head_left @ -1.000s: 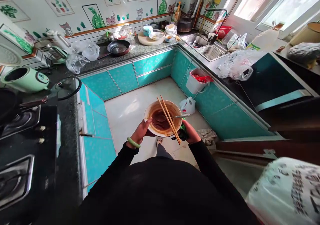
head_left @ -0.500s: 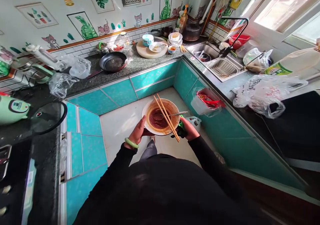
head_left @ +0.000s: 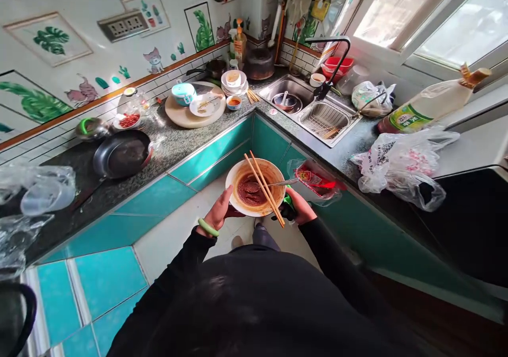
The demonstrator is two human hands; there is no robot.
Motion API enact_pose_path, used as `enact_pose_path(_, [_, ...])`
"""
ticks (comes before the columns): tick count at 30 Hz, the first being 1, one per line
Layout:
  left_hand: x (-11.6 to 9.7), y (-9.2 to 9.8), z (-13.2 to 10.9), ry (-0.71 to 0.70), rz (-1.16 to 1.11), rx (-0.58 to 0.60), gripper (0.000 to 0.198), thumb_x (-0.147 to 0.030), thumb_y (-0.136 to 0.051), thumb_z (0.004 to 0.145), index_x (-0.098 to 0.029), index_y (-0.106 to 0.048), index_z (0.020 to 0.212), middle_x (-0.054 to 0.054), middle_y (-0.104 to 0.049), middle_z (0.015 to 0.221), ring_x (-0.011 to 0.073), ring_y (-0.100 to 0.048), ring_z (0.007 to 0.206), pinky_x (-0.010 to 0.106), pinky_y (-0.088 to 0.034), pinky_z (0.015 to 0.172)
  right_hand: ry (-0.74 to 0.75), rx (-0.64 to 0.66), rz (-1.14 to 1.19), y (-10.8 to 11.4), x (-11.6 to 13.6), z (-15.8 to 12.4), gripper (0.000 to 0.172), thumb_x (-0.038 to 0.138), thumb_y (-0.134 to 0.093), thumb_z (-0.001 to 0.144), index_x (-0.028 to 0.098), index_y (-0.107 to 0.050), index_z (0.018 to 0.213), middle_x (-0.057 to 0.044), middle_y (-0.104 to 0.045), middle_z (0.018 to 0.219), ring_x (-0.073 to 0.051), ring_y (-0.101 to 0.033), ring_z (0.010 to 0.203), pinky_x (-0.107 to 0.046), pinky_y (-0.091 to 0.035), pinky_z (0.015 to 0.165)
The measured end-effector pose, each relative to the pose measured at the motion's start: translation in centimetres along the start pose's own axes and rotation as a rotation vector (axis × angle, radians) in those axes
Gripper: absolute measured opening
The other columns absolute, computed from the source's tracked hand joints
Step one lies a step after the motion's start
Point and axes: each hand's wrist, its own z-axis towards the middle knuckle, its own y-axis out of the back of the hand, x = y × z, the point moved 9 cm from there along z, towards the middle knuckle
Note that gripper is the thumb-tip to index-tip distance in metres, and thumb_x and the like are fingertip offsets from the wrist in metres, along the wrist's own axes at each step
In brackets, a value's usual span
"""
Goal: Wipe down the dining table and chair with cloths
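Observation:
Between my two hands is a white bowl (head_left: pixel 234 182) with thick dark red-brown sauce (head_left: pixel 251 192) in it and smears up its inner wall. My left hand (head_left: pixel 218 211), a pale green bangle at the wrist, grips the bowl's left side. My right hand (head_left: pixel 300 207) is closed at the right side, next to a green and black item (head_left: pixel 287 208) that I cannot make out. A pair of chopsticks (head_left: pixel 265 188) lies slantwise across the rim. The handle of a metal spoon (head_left: pixel 283 182) sticks out to the right, its head in the sauce.
Ahead, a round board (head_left: pixel 178 115) carries a plate (head_left: pixel 206 104) and a blue-lidded container (head_left: pixel 183 93). A frying pan (head_left: pixel 121 153) sits left. The sink (head_left: pixel 273 87) lies ahead right. Plastic bags (head_left: pixel 391 161) and a large bottle (head_left: pixel 432 106) occupy the right counter. A bin (head_left: pixel 317 183) hangs below.
My view has turned to the right and moved closer to the counter corner and sink. The bowl stays in both hands, with chopsticks and spoon in the same position.

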Motion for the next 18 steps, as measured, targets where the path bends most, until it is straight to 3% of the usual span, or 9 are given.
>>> enact_pose_path(6, [-5.7,-3.8,8.6,0.023,-0.063,-0.022,0.042,-0.041,-0.067,0.104,-0.025,-0.07,0.142,0.01,-0.081,0.128,0.0334,-0.077,0.121,0.045,-0.072,0.088,-0.02,-0.028,-0.025,1.7,7.4,8.9,0.037,0.055,-0.08,0.083,0.023,-0.068,0.095,0.003,-0.067,0.073,-0.011,-0.057,0.056,-0.021,-0.048,0.047])
enact_pose_path(10, [-9.9,-5.0,13.5,-0.069,-0.122,-0.046,0.043,-0.036,-0.073,0.099,-0.027,-0.071,0.142,0.007,-0.08,0.13,0.0309,-0.076,0.124,0.043,-0.071,0.093,-0.06,0.022,-0.089,1.1,12.2,14.6,0.037,0.055,-0.081,0.083,0.023,-0.066,0.092,0.003,-0.065,0.07,-0.011,-0.056,0.055,-0.021,-0.049,0.048])
enact_pose_path(14, [-12.5,-4.7,17.8,-0.051,-0.125,-0.064,0.052,-0.035,-0.075,0.096,-0.028,-0.066,0.147,0.008,-0.081,0.125,0.0313,-0.08,0.111,0.045,-0.072,0.085,-0.064,0.081,-0.151,-0.4,15.8,19.9,0.042,0.057,-0.083,0.08,0.022,-0.066,0.095,0.003,-0.065,0.071,-0.01,-0.056,0.055,-0.02,-0.048,0.049])
enact_pose_path(18, [-14.9,-3.0,21.2,-0.033,-0.149,-0.088,0.053,-0.028,-0.076,0.093,-0.024,-0.067,0.144,0.01,-0.081,0.124,0.0321,-0.079,0.109,0.045,-0.071,0.087,-0.08,0.119,-0.192,-2.7,17.8,25.1,0.045,0.058,-0.085,0.076,0.022,-0.065,0.094,0.003,-0.064,0.069,-0.01,-0.055,0.055,-0.021,-0.048,0.048])
